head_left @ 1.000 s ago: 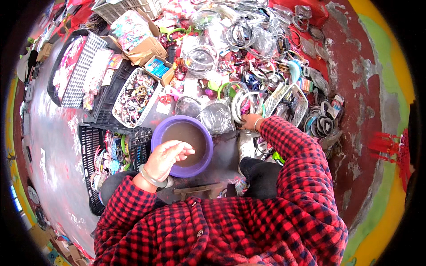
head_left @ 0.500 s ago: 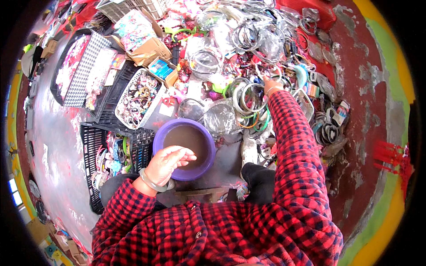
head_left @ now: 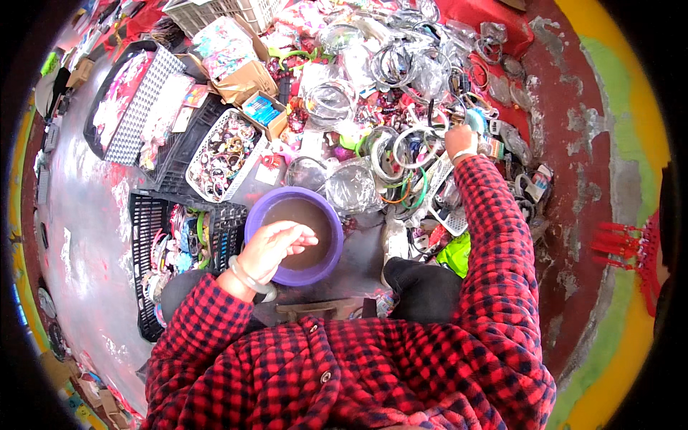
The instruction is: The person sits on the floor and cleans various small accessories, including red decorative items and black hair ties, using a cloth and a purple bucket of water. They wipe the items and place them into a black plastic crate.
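Note:
My left hand (head_left: 276, 249) hovers palm inward above the rim of a purple basin (head_left: 331, 261) of murky brown water. Its fingers are loosely bent and slightly apart, with nothing visible in them; a pale bangle circles the wrist. My right arm reaches forward to a heap of hair accessories. There my right hand (head_left: 461, 140) is closed among headbands, beside a pale blue item (head_left: 475, 120); what its fingers grip is hidden. White hoop headbands (head_left: 396, 150) lie just left of it, with a green hoop (head_left: 421, 190) nearer to me.
A white basket of small hair ties (head_left: 251, 166) and a black crate (head_left: 143, 272) of accessories stand left of the basin. Behind them are an open carton (head_left: 247, 86) and a small box of blue packets (head_left: 261, 110). Bagged hoops (head_left: 330, 100) cover the far middle. A bright green packet (head_left: 455, 254) lies by my right knee.
My right hand has shifted right and slightly nearer within the heap, and the bright green packet has come into view. My left hand has stayed over the basin, its fingers loosening a little.

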Available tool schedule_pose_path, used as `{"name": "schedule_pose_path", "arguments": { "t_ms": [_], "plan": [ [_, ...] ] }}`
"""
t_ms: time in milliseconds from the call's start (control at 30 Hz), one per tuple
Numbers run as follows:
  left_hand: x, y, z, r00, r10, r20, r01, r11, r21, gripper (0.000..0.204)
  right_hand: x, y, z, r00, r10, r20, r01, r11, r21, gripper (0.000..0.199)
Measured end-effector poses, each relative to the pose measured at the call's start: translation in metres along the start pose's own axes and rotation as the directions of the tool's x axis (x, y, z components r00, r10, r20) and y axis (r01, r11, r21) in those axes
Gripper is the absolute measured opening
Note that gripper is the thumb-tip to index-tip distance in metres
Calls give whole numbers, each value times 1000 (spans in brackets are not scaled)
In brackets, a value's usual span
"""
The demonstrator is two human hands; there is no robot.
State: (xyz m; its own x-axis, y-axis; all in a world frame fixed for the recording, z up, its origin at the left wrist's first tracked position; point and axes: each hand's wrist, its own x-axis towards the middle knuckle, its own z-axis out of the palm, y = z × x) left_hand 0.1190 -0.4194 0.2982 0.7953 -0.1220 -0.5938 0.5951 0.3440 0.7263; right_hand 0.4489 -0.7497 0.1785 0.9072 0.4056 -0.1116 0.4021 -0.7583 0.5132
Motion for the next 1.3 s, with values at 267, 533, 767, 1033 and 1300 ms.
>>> {"name": "schedule_pose_path", "arguments": {
  "t_ms": [267,533,767,1033,1300],
  "plan": [
    [-5,-9,-7,995,76,59,-80,995,63,23,-81,44,-125,991,116,72,-129,622,772,25],
    [-7,0,-2,925,364,111,-365,931,-10,28,-187,-22,-244,995,-14,98,-99,-55,994,20],
    [-12,3,-12,744,649,157,-564,737,-372,27,-230,-155,-269,980,-201,2,-72,-344,936,24],
    [-51,34,-16,642,765,52,-752,642,-149,22,-187,-123,-260,941,-219,258,-279,-932,229,31],
    [-31,16,-4,547,822,156,-814,480,329,17,-183,-115,-247,948,-293,125,-313,-929,198,28]
  ]
}}
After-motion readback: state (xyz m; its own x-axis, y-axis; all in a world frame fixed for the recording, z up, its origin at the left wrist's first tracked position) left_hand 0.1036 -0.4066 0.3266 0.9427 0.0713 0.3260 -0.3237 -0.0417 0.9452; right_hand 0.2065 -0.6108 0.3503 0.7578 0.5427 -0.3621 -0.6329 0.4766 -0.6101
